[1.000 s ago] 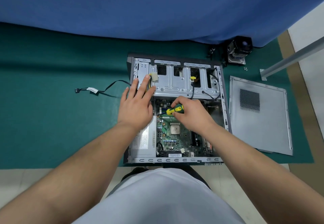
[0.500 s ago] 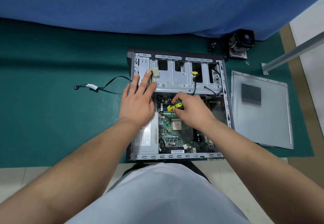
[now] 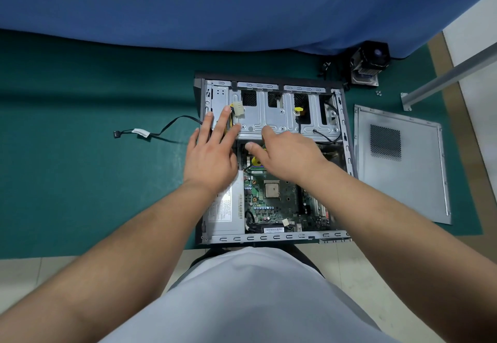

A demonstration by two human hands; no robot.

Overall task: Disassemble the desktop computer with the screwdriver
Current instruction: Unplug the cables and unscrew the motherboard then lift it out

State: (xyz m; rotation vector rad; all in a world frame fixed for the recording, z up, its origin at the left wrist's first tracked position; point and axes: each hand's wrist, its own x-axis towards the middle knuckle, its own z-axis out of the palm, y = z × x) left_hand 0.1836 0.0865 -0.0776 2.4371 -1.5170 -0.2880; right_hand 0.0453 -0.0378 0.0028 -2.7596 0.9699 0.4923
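Screwdriver (image 3: pixel 255 160) under right-hand fingers (image 3: pixel 254 148)

The left hand (image 3: pixel 211 154) rests flat on the open computer case (image 3: pixel 271 117) at its left. The right hand (image 3: pixel 289 154) holds the yellow-green screwdriver (image 3: pixel 255 160) over the motherboard (image 3: pixel 279 203).

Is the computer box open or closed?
Open. The computer case lies with its side off; the motherboard shows inside, and the side panel lies beside it on the mat.
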